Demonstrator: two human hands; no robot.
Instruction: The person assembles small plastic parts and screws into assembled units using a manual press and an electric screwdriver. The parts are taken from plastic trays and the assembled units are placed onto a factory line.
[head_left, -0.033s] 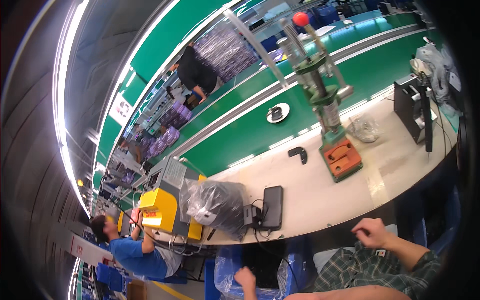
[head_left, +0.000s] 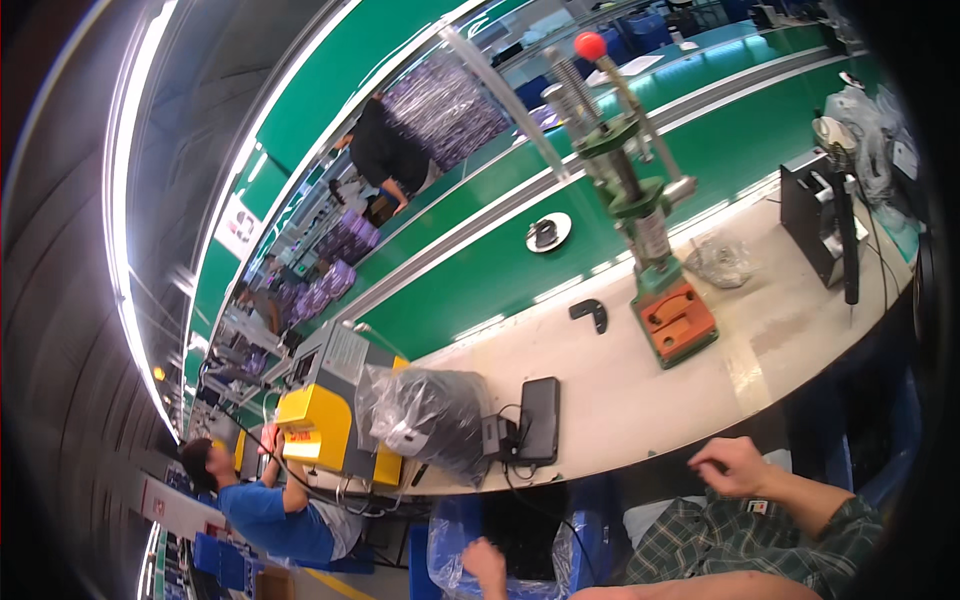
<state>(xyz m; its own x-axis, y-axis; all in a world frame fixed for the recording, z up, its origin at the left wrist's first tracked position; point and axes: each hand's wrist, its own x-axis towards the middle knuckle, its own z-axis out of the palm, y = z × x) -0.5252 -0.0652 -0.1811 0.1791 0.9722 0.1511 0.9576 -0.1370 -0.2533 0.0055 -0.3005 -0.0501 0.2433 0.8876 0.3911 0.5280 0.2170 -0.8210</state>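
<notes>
Below the near edge of the bench, the left hand (head_left: 484,562) hangs over a blue bin (head_left: 595,540) with a clear liner (head_left: 450,545); its fingers look curled, but I cannot tell whether they press together or hold anything. To its right, the right hand (head_left: 735,466) is raised over the plaid shirt (head_left: 690,545), fingers bent inward, nothing visible in them; whether the tips meet is unclear. Neither hand appears to touch the bench top (head_left: 620,400).

Just above the bin, a dark cord (head_left: 540,512) droops over the bench edge from a black adapter (head_left: 497,437) beside a flat black case (head_left: 540,420). Good handling here would mean lifting the left hand clear of that cord and the loose liner, and keeping both forearms off the edge.

Farther in, a bulky plastic bag (head_left: 430,415) crowds the left side, while a black curved piece (head_left: 592,314) lies apart, just left of the press (head_left: 640,215) and its orange fixture (head_left: 680,318). That piece is best taken from its open left side, I judge, with fingers away from the fixture. Beyond runs the green belt (head_left: 450,290), bearing a white dish (head_left: 562,232).
</notes>
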